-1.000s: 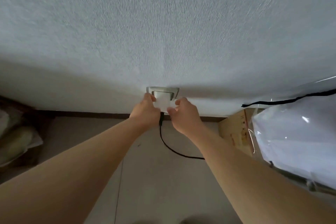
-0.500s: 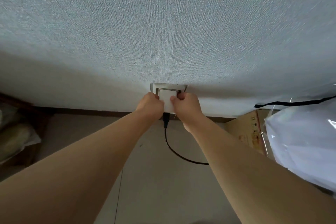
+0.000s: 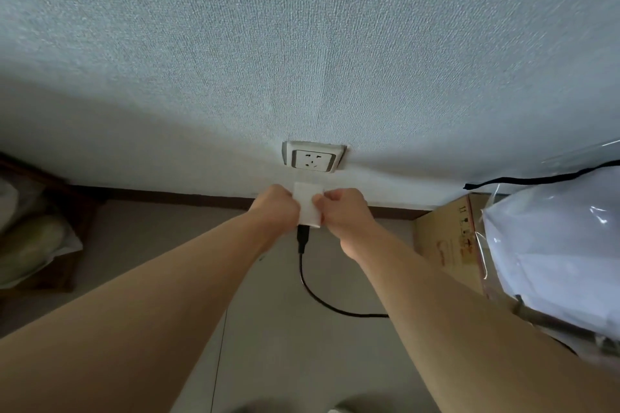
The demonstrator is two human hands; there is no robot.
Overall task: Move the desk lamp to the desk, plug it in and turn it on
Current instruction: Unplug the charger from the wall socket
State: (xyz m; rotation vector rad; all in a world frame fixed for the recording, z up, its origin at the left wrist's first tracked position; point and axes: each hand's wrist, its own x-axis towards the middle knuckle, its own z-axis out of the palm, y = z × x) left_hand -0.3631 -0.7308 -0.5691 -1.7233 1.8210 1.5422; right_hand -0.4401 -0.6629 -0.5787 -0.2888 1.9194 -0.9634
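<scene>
A white wall socket [image 3: 313, 159] sits low on the textured wall, its holes uncovered. Just below it I hold a white power adapter [image 3: 308, 208] between both hands, apart from the socket. My left hand [image 3: 276, 208] grips its left side and my right hand [image 3: 345, 216] grips its right side. A black cable [image 3: 310, 288] plugs into the adapter's underside and curves down to the right behind my right forearm. The lamp itself is out of view.
A cardboard box [image 3: 446, 241] stands on the floor at the right, next to a clear plastic bag [image 3: 553, 251] with white contents. A dark baseboard [image 3: 174, 196] runs along the wall. A pale bag [image 3: 30, 238] lies at the left.
Half a second ago both hands pressed the adapter against the socket. Now the adapter is lower and away from it, with the socket's holes showing.
</scene>
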